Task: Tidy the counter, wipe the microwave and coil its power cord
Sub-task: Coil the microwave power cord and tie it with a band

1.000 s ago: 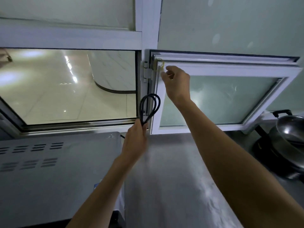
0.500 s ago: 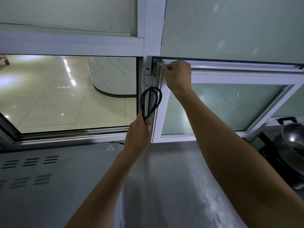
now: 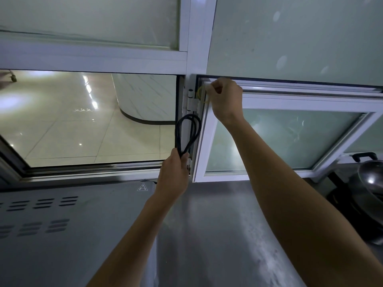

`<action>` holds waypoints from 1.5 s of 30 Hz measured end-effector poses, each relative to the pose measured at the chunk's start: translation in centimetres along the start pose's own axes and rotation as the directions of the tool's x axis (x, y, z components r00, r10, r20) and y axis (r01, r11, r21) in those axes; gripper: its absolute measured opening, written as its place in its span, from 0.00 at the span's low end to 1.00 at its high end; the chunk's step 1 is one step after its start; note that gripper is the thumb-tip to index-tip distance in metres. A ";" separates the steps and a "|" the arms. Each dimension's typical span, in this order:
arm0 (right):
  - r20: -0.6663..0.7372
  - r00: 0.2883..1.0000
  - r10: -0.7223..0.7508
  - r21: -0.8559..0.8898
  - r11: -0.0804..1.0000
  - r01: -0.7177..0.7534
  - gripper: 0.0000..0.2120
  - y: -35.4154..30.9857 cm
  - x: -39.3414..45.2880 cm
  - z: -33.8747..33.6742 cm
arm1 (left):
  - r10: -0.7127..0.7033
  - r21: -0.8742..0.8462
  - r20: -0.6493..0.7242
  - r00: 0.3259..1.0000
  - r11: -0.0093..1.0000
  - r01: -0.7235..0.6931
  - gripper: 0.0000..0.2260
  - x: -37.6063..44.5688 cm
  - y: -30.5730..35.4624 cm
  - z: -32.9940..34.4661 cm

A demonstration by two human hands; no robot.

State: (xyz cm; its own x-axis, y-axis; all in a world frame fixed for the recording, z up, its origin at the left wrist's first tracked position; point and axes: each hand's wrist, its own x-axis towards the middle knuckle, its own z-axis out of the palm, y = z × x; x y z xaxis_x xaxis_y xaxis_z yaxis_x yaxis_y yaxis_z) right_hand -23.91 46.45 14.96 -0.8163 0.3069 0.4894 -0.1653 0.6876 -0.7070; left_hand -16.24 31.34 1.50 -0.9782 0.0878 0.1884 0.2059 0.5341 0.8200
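Your right hand (image 3: 224, 99) now pinching a yellowish rubber band (image 3: 201, 95) loose at the window frame (image 3: 290, 101) corner, your left hand (image 3: 175, 175) gripping the looped black power cord (image 3: 187, 134) upright, microwave (image 3: 62, 224) below.

A single head-worn wide-angle view looks forward and slightly down from close range, over the steel counter (image 3: 217, 235) nearest the lens, straight at the white-framed window (image 3: 192, 59) on the far side, both forearms reaching in from below.

One microwave (image 3: 62, 235), one coiled power cord (image 3: 187, 135), one wok (image 3: 371, 183), two hands
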 end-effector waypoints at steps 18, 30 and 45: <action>0.282 0.822 0.495 0.607 0.571 -0.553 0.06 6.8 -17.9 -5.3 | 0.043 0.151 0.070 0.997 0.987 -0.053 0.08 -8.9 -1.3 1.6; 0.378 0.738 0.559 0.809 0.188 -0.557 0.07 9.4 -24.3 -5.9 | 0.017 0.275 0.186 0.982 0.959 -0.068 0.12 -12.2 -2.5 2.2; 0.272 0.715 0.644 0.680 0.397 -0.617 0.10 10.3 -26.5 -4.9 | 0.037 0.266 0.216 0.976 0.959 -0.095 0.10 -12.7 -4.0 2.7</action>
State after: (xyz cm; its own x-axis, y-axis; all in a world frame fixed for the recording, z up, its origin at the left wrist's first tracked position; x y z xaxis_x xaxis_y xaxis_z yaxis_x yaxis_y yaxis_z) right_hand -1.31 48.60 -2.79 -0.8408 0.4830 -0.2445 0.0613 -0.3638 -0.9294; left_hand -4.67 30.36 -5.60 -0.9529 0.2873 0.0970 0.2829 0.7274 0.6251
